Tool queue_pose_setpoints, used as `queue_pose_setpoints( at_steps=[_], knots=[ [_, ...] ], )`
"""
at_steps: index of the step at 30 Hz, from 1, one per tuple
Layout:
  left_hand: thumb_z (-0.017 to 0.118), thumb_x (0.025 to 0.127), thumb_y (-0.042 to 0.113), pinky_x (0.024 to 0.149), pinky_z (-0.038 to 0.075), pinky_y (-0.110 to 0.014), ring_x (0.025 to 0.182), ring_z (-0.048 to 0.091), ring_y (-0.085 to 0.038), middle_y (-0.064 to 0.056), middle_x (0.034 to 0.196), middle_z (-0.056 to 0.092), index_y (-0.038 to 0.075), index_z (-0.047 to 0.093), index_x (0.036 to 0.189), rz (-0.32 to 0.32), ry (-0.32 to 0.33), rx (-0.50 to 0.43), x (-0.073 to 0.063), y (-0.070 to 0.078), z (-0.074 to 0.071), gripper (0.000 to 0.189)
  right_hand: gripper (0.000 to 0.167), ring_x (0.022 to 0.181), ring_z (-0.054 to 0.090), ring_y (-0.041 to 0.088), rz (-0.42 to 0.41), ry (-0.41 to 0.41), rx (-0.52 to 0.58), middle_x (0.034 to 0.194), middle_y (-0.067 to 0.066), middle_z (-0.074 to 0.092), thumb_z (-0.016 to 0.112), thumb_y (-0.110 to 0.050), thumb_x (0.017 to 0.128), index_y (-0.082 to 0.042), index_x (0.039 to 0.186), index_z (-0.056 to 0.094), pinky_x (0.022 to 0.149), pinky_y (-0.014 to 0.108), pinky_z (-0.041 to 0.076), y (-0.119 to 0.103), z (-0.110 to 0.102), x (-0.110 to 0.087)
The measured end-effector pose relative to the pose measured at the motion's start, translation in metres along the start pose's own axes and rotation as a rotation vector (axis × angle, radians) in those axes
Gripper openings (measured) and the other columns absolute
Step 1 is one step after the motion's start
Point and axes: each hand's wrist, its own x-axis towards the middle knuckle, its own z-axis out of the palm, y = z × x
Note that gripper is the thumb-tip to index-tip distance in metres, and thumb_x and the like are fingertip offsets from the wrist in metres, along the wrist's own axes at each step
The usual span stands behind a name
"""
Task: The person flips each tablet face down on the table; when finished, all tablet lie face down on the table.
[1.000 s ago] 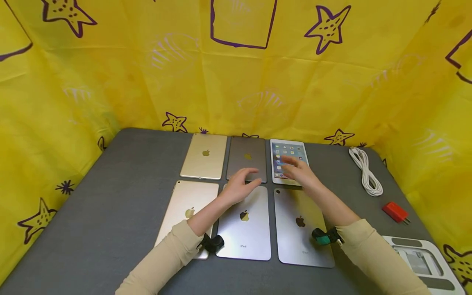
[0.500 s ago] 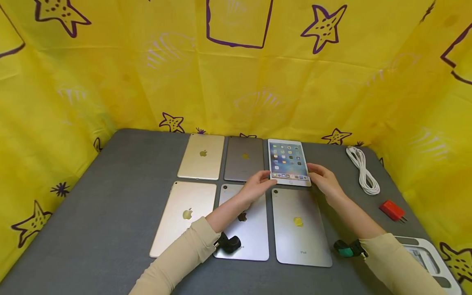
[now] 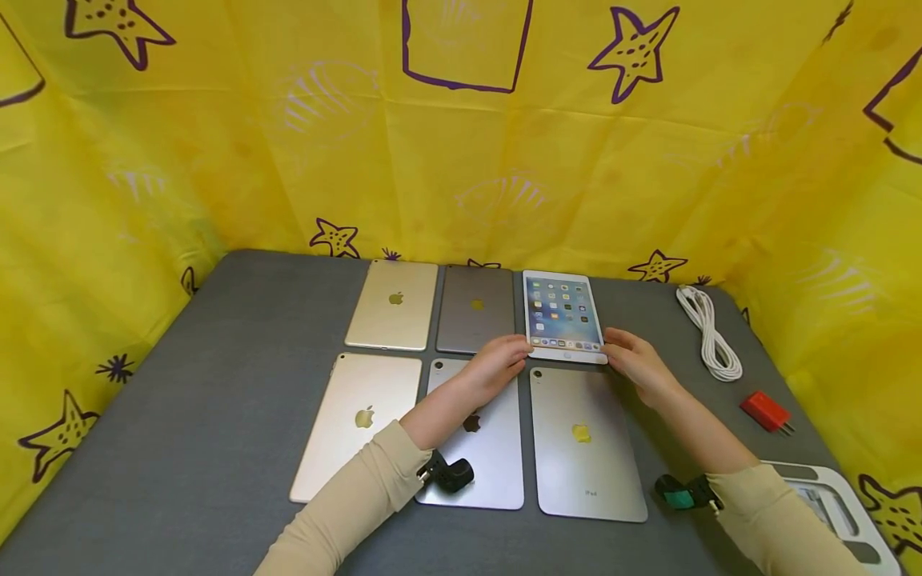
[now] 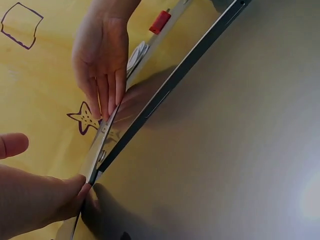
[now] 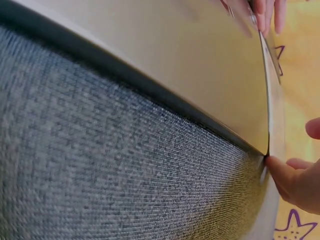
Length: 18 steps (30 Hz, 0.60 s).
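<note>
A small white tablet [image 3: 562, 308] lies screen up at the right of the back row, its icons lit. My left hand [image 3: 495, 370] touches its near left corner with nearly straight fingers. My right hand [image 3: 641, 366] touches its right edge close to the near corner. In the left wrist view the left thumb [image 4: 14, 145] stands off from the tablet. The right wrist view likewise has the right thumb [image 5: 314, 128] raised clear, with fingertips [image 5: 275, 165] at the edge. A silver tablet [image 3: 587, 448] lies face down just in front.
Face down beside it are a grey tablet [image 3: 475, 308] and a gold one [image 3: 392, 304]. Another silver tablet [image 3: 490, 472] and a pale gold one [image 3: 356, 420] fill the front row. At the right are a white cable [image 3: 709, 336], red plug adapter [image 3: 767, 411] and white stand [image 3: 846, 512].
Both hands came down from above the tablets to the near edges of the white tablet. Over the last half second, the left thumb left the tablet's front and the tablet barely shifted.
</note>
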Motion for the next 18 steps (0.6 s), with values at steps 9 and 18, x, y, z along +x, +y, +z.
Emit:
queue_pose_setpoints(
  at_steps=[9,18],
  knots=[
    [0.044,0.082,-0.013,0.115,0.025,-0.038,0.141,0.024,-0.033,-0.027,0.154,0.021,-0.016,0.027,0.144,-0.043,-0.029,-0.182,0.0004,0.005,-0.0042,0.064,0.057,0.135,0.032,0.041,-0.038,-0.001,-0.036,0.151,0.034,0.024,0.043,-0.009,0.102,0.014,0.148,0.018,0.113,0.051,0.025,0.0024,-0.0034,-0.0004],
    [0.049,0.094,-0.006,0.116,0.023,-0.038,0.142,0.024,-0.036,-0.027,0.155,0.02,-0.017,0.02,0.146,-0.034,-0.038,-0.128,0.0025,0.0055,-0.0055,0.06,0.057,0.132,0.036,0.04,-0.045,0.03,-0.12,0.147,0.034,0.032,0.046,-0.012,0.101,0.014,0.146,0.025,0.111,0.05,0.028,0.0001,0.0003,0.0009]
  ],
)
